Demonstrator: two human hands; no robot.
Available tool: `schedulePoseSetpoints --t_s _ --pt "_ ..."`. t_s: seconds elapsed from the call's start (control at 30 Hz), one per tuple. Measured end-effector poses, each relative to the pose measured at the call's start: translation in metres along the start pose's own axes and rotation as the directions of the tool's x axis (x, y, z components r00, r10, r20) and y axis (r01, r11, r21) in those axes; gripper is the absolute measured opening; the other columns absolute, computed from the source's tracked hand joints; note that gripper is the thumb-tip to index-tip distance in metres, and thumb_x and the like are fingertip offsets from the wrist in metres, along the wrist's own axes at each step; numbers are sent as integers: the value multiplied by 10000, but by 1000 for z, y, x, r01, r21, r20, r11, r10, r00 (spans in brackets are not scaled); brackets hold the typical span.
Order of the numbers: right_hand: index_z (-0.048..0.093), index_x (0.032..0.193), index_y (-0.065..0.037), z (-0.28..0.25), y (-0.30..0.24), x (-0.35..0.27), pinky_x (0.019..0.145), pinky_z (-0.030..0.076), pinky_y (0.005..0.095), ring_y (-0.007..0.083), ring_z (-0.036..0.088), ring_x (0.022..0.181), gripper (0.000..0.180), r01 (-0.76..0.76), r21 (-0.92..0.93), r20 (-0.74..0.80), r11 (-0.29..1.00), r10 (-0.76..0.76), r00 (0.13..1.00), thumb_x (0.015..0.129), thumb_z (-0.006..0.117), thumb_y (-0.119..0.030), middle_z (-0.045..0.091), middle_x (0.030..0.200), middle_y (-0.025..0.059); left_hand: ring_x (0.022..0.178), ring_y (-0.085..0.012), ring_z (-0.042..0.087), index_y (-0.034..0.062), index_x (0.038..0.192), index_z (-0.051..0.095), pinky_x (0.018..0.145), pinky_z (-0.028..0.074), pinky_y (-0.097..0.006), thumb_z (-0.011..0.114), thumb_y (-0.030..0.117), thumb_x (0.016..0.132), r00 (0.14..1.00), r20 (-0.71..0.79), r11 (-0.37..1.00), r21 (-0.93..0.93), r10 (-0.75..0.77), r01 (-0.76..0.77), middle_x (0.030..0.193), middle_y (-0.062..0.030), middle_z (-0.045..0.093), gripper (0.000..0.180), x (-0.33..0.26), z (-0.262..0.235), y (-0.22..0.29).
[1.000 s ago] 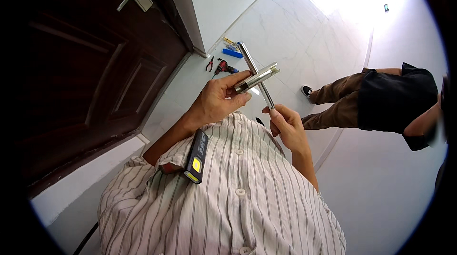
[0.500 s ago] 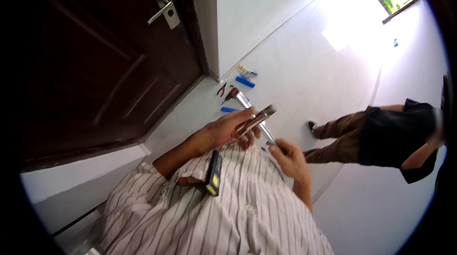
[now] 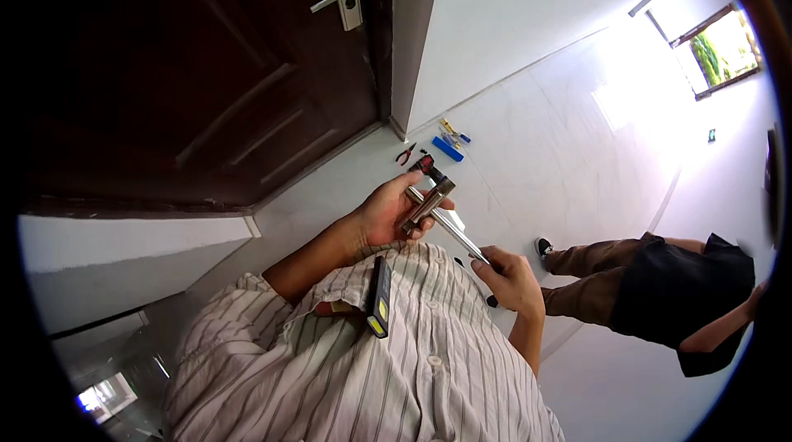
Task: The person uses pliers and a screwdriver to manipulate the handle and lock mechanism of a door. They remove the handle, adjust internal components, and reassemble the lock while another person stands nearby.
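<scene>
The rod (image 3: 459,233) juts less past the tube (image 3: 428,205), still crossing it; right of the door (image 3: 247,87), left hand (image 3: 384,215) curls round tube, right hand (image 3: 514,279) pinches rod.

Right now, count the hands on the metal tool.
2: left hand holding the thick tube, right hand holding the crossing rod at its lower-right end; some fingers are hidden.

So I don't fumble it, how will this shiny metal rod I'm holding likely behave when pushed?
The metal rod runs straight between your left hand and right hand, so it is probably stiff. Its smooth shine suggests it may be slippery. Looking round, it could roll, though the metal piece crossing it might check that.
</scene>
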State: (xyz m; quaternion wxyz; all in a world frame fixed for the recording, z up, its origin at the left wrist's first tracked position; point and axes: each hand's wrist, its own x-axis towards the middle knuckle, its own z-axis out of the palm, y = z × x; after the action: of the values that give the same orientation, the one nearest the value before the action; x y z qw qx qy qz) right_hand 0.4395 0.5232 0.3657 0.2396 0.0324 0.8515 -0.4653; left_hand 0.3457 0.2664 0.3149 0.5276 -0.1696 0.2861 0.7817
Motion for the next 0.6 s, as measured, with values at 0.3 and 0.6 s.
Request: schedulePoseSetpoints --t_s 0.3,0.6 --pt "575 1158 23 -12 65 46 590 485 262 149 595 702 308 17 734 150 679 -186 971 903 604 -147 626 1000 89 482 -162 437 -14 1022 624 465 362 -303 302 438 924 968 -185 978 -94 167 -187 624 -66 547 564 -3 -21 -24" --pt "554 1005 -15 24 73 118 541 470 283 186 599 650 169 41 957 -5 286 -125 992 922 602 -155 625 963 143 573 -154 488 -3 1076 614 516 399 -268 374 383 924 871 -328 858 -245 366 -453 703 -56 543 479 -12 -46 -39"
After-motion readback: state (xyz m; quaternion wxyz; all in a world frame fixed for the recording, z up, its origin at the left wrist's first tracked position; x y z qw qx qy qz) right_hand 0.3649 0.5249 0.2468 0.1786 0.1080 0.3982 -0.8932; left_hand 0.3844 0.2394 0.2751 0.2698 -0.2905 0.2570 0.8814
